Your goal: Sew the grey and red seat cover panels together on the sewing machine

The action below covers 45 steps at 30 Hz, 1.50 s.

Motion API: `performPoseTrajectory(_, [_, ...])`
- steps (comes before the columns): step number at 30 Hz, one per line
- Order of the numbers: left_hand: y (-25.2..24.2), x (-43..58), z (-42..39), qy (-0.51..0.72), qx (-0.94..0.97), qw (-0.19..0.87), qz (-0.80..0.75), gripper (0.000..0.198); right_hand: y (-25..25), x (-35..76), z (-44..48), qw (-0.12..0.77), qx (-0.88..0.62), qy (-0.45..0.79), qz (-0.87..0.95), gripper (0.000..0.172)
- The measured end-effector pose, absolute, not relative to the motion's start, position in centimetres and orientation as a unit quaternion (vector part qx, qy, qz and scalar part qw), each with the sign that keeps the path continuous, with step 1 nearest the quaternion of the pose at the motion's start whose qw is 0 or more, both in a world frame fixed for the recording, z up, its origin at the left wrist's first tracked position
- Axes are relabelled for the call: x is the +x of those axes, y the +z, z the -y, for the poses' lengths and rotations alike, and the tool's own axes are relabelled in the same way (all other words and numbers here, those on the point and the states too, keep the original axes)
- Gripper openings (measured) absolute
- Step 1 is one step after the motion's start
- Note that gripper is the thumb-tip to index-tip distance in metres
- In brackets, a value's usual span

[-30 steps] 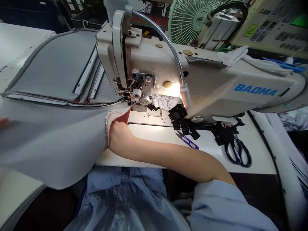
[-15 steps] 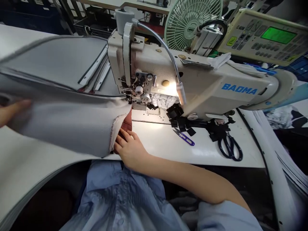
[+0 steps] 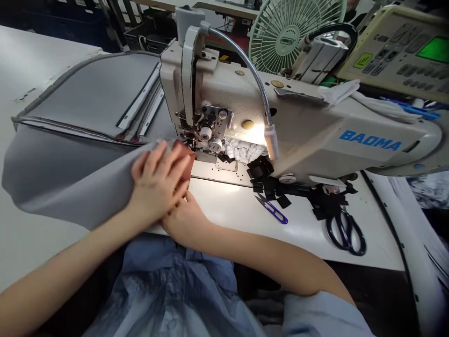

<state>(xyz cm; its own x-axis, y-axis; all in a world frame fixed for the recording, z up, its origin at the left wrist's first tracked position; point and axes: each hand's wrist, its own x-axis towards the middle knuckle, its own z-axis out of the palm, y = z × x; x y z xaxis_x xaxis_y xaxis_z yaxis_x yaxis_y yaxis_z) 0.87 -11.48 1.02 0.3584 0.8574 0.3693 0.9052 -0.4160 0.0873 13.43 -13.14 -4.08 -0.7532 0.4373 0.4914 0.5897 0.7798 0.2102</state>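
Observation:
A large grey fabric piece [image 3: 80, 173] with stitched seams lies folded on the left of the sewing machine [image 3: 224, 84], its right end at the needle area. My left hand [image 3: 156, 182] rests on that end, fingers spread over the grey cloth and a reddish-brown piece of fabric [image 3: 187, 168]. Just below it, my right hand [image 3: 184, 220] has hold of the fabric's near edge. Its fingertips are mostly covered by my left hand. Two white strips with dark edges [image 3: 138, 100] lie on the far part of the grey fabric.
Purple thread snips [image 3: 275, 210] and black-handled scissors [image 3: 346, 231] lie on the white table [image 3: 231, 213]. Black fabric squares [image 3: 261, 168] are scattered by the machine bed. A lit lamp [image 3: 271, 140] bends down; a green fan [image 3: 289, 40] and control panel [image 3: 396, 56] stand behind.
My left hand has moved right, from the fabric's far left onto its end by the needle. The fabric's left side has sunk lower. My right hand stays near the same edge.

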Motion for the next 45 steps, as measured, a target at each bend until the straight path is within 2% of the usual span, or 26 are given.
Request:
performPoseTrajectory(2, [1.0,-0.7,8.2,-0.171,-0.8,0.097,0.567,0.06,-4.2,13.9,12.9,0.211,-0.273,-0.133,0.929,0.042])
performPoseTrajectory(3, [1.3,-1.5,7.1,-0.162,-0.794,0.108,0.576,0.061,-4.2,14.1,12.8,0.199,-0.268,-0.101,0.937,0.032])
performPoseTrajectory(7, [4.1,-4.2,5.5,-0.091,-0.787,0.125,0.597,0.065,-3.4,14.5,12.1,0.134,-0.252,-0.023,0.958,0.038])
performPoseTrajectory(12, [6.0,-3.3,6.8,-0.004,-0.812,0.147,0.565,0.032,-1.4,14.5,11.2,0.081,-0.27,-0.011,0.959,0.021])
performPoseTrajectory(14, [5.3,-2.1,7.5,0.041,-0.852,0.104,0.512,0.017,-1.2,14.6,11.2,0.071,-0.28,-0.016,0.957,0.022])
performPoseTrajectory(16, [4.1,-1.1,7.7,0.082,-0.87,0.014,0.486,0.006,-1.6,14.5,11.4,0.072,-0.284,-0.033,0.955,0.024])
performPoseTrajectory(19, [2.2,-0.6,7.2,0.067,-0.853,-0.127,0.501,0.005,-2.6,14.5,11.8,0.08,-0.282,-0.081,0.953,0.026])
performPoseTrajectory(21, [1.3,-0.9,6.9,0.017,-0.848,-0.166,0.503,0.013,-3.0,14.6,12.0,0.101,-0.287,-0.112,0.946,0.027])
performPoseTrajectory(24, [0.5,-1.4,7.0,-0.045,-0.859,-0.153,0.486,0.026,-2.9,14.9,12.1,0.121,-0.278,-0.13,0.944,0.029])
performPoseTrajectory(29, [-0.6,-1.5,7.8,-0.093,-0.871,-0.085,0.474,0.024,-1.6,15.5,12.1,0.1,-0.232,-0.117,0.96,0.031])
performPoseTrajectory(35, [-1.3,-1.8,7.3,-0.111,-0.891,-0.059,0.436,0.028,-1.9,15.3,11.8,0.125,-0.227,-0.125,0.958,0.026])
performPoseTrajectory(39, [-1.7,-1.8,6.7,-0.119,-0.891,-0.017,0.437,0.026,-2.4,15.1,11.5,0.151,-0.254,-0.158,0.942,0.029])
performPoseTrajectory(45, [-2.0,-1.4,4.8,-0.101,-0.892,-0.008,0.44,0.025,-2.0,15.0,9.8,0.092,-0.261,-0.135,0.951,0.032])
